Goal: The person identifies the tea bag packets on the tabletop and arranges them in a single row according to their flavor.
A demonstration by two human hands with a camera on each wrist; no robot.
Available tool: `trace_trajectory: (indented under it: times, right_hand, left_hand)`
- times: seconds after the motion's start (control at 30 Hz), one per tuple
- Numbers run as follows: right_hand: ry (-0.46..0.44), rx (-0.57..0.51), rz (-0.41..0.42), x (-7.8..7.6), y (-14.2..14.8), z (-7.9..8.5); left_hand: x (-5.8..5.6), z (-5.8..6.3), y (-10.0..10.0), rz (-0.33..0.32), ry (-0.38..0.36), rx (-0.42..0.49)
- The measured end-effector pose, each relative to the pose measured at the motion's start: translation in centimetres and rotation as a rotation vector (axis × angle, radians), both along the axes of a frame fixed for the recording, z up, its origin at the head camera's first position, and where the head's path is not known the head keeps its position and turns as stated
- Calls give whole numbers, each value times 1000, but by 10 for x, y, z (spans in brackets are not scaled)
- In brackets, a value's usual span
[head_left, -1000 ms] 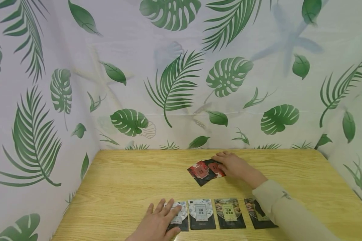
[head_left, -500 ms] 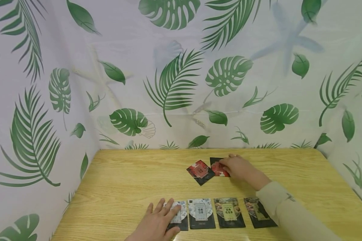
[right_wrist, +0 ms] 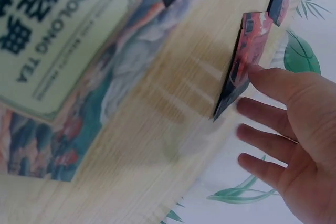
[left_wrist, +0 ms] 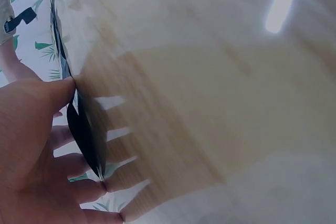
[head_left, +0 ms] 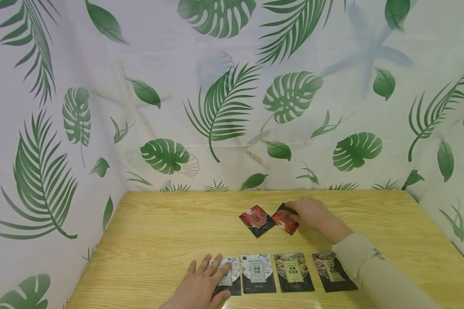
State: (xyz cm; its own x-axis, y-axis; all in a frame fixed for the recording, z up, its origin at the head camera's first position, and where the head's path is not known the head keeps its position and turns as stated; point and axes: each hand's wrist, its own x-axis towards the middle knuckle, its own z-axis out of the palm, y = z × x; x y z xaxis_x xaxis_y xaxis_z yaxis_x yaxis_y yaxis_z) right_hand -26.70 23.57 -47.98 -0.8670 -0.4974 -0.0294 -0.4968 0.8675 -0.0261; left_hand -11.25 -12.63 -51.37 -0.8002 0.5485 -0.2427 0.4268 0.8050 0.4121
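My right hand (head_left: 311, 212) is at the right edge of a red-and-black tea packet (head_left: 284, 219), which lies tilted at the back of the table. In the right wrist view its thumb (right_wrist: 262, 80) touches that packet, while the visible fingers are fairly straight. Another red-and-black tea packet (head_left: 257, 219) lies turned just left of it, their corners close. My left hand (head_left: 201, 283) rests with spread fingers on a white-and-black tea packet (head_left: 233, 279), partly covering it. In the left wrist view its thumb lies against the packet's dark edge (left_wrist: 81, 135).
In the front row, right of the covered packet, lie a white tea packet (head_left: 258, 274), a green-labelled oolong packet (head_left: 294, 273) and a dark packet (head_left: 332, 272), partly behind the right sleeve (head_left: 379, 270). Leaf-printed cloth (head_left: 232, 107) encloses the wooden table (head_left: 158, 240).
My right hand has moved slightly right. The red packet beside it has slid off the other red packet, straightened, then turned into a tilt. The left hand and front row stay put.
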Motion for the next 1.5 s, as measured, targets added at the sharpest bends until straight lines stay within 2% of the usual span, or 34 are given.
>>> trace_trajectory:
  times: [0.17,0.27,0.37,0.5,0.6,0.73,0.9,1.0,1.27,1.5]
  right_hand:
    - [-26,-77,121,0,-2,-1]
    - [-73,-111,155,0,-2,-2]
    - [-105,-111,98,2,-3,-2]
    - [-49,-61,11,4,-3,0]
    - [0,-38,-23,4,-3,0]
    - [42,-33,2,4,-2,0]
    - [17,-46,110,2,2,-5]
    - [-1,-70,142,2,5,-7]
    - [-29,-105,45,4,9,-11]
    - [-109,-159,37,6,11,-12]
  left_hand:
    - [0,0,1,0,-3,-3]
    - [0,1,1,2,-5,-1]
    - [1,1,1,2,-3,-1]
    - [1,2,0,2,2,-4]
    - [1,2,0,2,2,-2]
    - [1,2,0,6,-6,1]
    - [1,2,1,9,-12,1]
    - [1,1,0,9,-11,6]
    - [1,0,0,7,-2,9]
    - [1,1,1,10,-8,1]
